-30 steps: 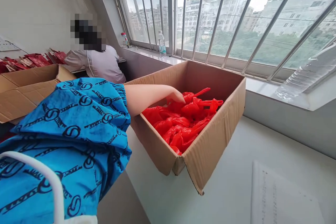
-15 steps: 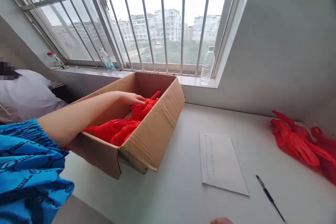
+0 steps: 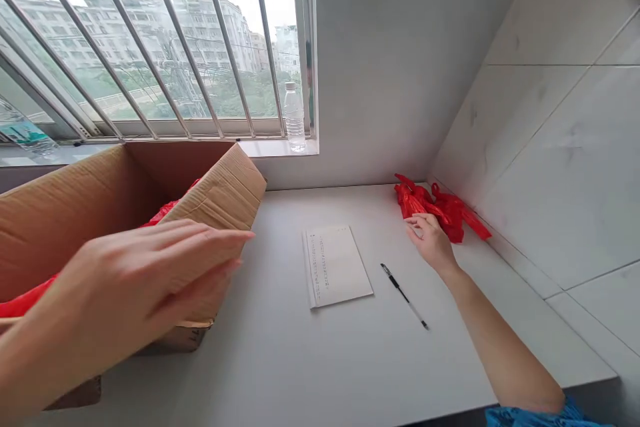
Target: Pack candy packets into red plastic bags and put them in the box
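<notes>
My left hand [image 3: 145, 273] is raised close to the camera in front of the cardboard box [image 3: 65, 207], fingers stretched out flat and holding nothing. Red plastic bags [image 3: 165, 211] show inside the box behind it. My right hand [image 3: 429, 240] reaches across the white table [image 3: 310, 353] to the far right corner, palm up with fingers loosely spread, next to a small pile of red plastic bags [image 3: 443, 208] against the tiled wall. It grips nothing that I can see.
A white printed sheet [image 3: 336, 264] lies mid-table with a black pen [image 3: 403, 293] to its right. A clear water bottle [image 3: 294, 117] stands on the window sill by the barred window. Another bottle [image 3: 23, 133] lies at the far left sill.
The view swung right. My left hand came out of the box and now hovers open before it. My right arm came into view and reached the red bags in the corner.
</notes>
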Demonstrator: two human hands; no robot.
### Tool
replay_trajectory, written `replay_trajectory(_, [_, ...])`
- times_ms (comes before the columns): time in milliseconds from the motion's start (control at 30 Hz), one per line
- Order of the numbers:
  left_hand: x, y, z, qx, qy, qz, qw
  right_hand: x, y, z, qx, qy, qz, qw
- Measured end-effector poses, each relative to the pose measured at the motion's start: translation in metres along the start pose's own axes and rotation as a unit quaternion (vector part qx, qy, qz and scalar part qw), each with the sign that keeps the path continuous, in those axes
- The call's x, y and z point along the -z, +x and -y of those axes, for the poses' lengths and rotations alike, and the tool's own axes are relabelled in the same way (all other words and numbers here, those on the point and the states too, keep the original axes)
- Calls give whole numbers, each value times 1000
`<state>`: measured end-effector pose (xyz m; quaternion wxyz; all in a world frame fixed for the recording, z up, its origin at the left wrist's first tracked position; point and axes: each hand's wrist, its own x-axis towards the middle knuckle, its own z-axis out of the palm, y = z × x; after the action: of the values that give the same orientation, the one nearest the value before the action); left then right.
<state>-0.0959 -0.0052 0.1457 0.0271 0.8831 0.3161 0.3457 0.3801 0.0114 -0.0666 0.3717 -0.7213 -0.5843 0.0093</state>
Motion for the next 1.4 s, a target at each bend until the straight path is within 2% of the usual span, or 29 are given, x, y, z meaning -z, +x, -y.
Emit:
replay_trajectory(33, [-18, -9, -17, -57, 13, 81, 995, -8, 14, -7, -23, -29, 17, 999])
replay_trajectory(67, [-39, -17, -29, -56, -3, 127, 990, -16, 25, -13, -35, -38, 26, 998])
replay_trajectory(100, [-60, -25, -34, -43, -29, 165, 985, -24, 34, -16, -45, -46, 36, 997])
replay_trajectory(167, [-104, -40, -32, 32, -80, 214, 973, -39, 46, -20, -72, -56, 56, 994])
replay_trajectory(233, [-145, -54, -17, 118, -121, 226, 959, -49, 53, -23, -104, -64, 75, 990])
replay_trajectory(300, [-178, -65, -1, 173, -143, 217, 950, -53, 58, -26, -129, -65, 88, 986])
replay_trajectory(367, [-202, -73, 14, 208, -171, 217, 938, -52, 60, -29, -141, -60, 91, 984])
replay_trajectory(467, [-224, -80, 31, 260, -227, 194, 918, -42, 60, -31, -136, -37, 76, 987])
replay_trajectory(633, [-240, -89, 50, 298, -251, 143, 910, -26, 53, -13, -91, 34, 7, 995])
replay_trajectory(733, [-240, -93, 52, 297, -245, 127, 914, -20, 42, 13, -55, 84, -12, 995])
replay_trajectory(800, [-239, -94, 51, 295, -242, 124, 916, -16, 30, 36, -29, 151, -4, 988])
replay_trajectory(900, [-237, -95, 47, 295, -250, 118, 915, -8, 9, 69, 10, 322, 37, 946])
replay_trajectory(1000, [-237, -95, 46, 300, -267, 104, 910, -6, -12, 89, 41, 400, 96, 910])
replay_trajectory(1100, [-240, -97, 48, 317, -282, 69, 903, -13, -30, 92, 55, 365, 198, 908])
replay_trajectory(1167, [-241, -99, 52, 336, -280, 21, 899, -20, -40, 90, 66, 317, 237, 916])
replay_trajectory(1300, [-234, -96, 59, 365, -245, -100, 892, -31, -58, 94, 99, 279, 195, 935])
replay_trajectory(1400, [-219, -80, 52, 357, -220, -149, 896, -37, -69, 102, 164, 231, 158, 946])
